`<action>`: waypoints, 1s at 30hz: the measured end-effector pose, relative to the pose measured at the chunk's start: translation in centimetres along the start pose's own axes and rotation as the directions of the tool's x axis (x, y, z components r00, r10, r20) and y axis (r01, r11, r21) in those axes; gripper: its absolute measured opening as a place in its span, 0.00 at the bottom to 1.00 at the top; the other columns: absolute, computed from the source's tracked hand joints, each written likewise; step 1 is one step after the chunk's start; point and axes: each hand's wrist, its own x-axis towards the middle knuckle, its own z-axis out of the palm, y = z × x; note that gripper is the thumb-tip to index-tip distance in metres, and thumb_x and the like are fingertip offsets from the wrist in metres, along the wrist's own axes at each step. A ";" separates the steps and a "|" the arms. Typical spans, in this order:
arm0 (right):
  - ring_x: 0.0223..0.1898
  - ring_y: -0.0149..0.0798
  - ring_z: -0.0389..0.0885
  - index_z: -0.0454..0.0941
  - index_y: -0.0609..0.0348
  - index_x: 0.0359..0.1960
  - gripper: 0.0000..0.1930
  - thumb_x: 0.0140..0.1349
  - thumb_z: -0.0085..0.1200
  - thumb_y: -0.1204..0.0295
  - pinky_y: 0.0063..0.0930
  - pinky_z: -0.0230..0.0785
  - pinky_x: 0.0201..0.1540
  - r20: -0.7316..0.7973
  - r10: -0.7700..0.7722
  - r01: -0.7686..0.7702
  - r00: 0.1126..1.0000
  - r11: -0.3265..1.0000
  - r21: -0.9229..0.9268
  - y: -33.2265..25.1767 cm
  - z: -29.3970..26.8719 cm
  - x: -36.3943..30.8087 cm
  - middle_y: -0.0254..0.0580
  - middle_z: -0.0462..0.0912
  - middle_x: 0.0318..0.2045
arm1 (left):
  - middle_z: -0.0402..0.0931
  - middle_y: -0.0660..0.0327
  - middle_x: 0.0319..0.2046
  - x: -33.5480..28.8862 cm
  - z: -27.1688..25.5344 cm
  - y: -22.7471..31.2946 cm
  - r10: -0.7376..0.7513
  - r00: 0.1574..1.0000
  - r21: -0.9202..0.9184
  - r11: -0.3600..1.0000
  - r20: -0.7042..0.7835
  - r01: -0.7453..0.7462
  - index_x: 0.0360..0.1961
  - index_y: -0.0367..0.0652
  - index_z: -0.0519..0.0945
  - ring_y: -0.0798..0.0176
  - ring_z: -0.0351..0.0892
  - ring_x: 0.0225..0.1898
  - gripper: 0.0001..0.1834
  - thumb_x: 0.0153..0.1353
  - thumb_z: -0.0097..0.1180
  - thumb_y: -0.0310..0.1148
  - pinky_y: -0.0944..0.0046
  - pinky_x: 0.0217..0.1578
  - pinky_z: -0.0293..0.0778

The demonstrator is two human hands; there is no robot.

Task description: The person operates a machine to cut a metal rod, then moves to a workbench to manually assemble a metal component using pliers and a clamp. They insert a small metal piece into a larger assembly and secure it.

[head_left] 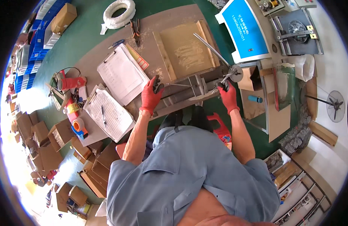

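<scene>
Both my hands wear red gloves with dark palms. At the near edge of the table, the fingers of my left hand [152, 94] are curled at the outer end of a thin metal rod [178, 85]. That rod runs right into a metal bench fixture [196, 86]. My right hand [228, 96] is closed around a small metal lever [225, 78] at the fixture's right end, its fingertips partly hidden. Just beyond it is a round metal disc [235, 73], with a long bar [211, 48] slanting up to the left. A shallow wooden-edged tray [185, 49] lies behind the fixture.
Left on the table are clipboards with papers [121, 73], a pen [103, 115], pliers [135, 33] and a tape dispenser [80, 127]. A white coil [119, 14] sits at the far edge. To the right stand a blue-panelled machine [245, 28] and a fan [335, 106]; cardboard boxes [49, 156] crowd the left floor.
</scene>
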 end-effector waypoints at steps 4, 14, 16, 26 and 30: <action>0.38 0.54 0.80 0.76 0.58 0.41 0.14 0.55 0.59 0.66 0.43 0.72 0.37 0.319 -0.166 0.315 0.933 0.806 -0.501 -6.2 -1.9 0.7 0.51 0.82 0.34 | 0.76 0.54 0.49 0.2 -2.2 7.3 0.015 0.998 -0.296 0.955 -0.055 -0.030 0.61 0.44 0.70 0.51 0.76 0.50 0.33 0.52 0.65 0.36 0.58 0.51 0.73; 0.35 0.51 0.80 0.75 0.53 0.40 0.10 0.55 0.55 0.70 0.44 0.71 0.36 0.741 -0.399 0.837 0.540 0.349 -0.422 -12.6 -5.3 7.3 0.44 0.79 0.31 | 0.77 0.51 0.43 3.4 -3.0 14.3 0.275 0.954 0.055 0.958 0.119 -0.283 0.54 0.48 0.75 0.45 0.76 0.46 0.23 0.55 0.60 0.35 0.51 0.46 0.73; 0.34 0.50 0.80 0.75 0.52 0.38 0.09 0.54 0.54 0.71 0.44 0.71 0.36 0.776 -0.421 0.883 0.470 0.245 -0.401 -13.5 -5.8 9.1 0.44 0.78 0.30 | 0.78 0.54 0.40 2.9 -2.0 13.4 0.280 0.948 0.137 0.944 0.150 -0.300 0.49 0.50 0.78 0.47 0.77 0.43 0.18 0.56 0.58 0.36 0.51 0.43 0.73; 0.42 0.44 0.81 0.77 0.53 0.48 0.19 0.55 0.63 0.67 0.35 0.72 0.42 0.259 -0.769 0.809 0.585 0.530 -0.255 -20.4 -6.2 12.4 0.41 0.80 0.47 | 0.83 0.60 0.30 0.9 2.3 15.2 -0.321 0.946 -0.714 0.671 -0.037 0.200 0.43 0.35 0.80 0.71 0.80 0.30 0.12 0.61 0.51 0.29 0.69 0.32 0.74; 0.35 0.34 0.82 0.80 0.55 0.41 0.11 0.58 0.62 0.69 0.28 0.73 0.38 0.469 -0.405 0.335 0.785 0.914 0.229 -15.5 -2.3 12.8 0.37 0.85 0.34 | 0.83 0.60 0.31 1.4 3.0 17.1 -0.350 0.937 -0.843 0.502 0.006 0.192 0.44 0.37 0.80 0.70 0.80 0.30 0.12 0.63 0.50 0.30 0.70 0.31 0.74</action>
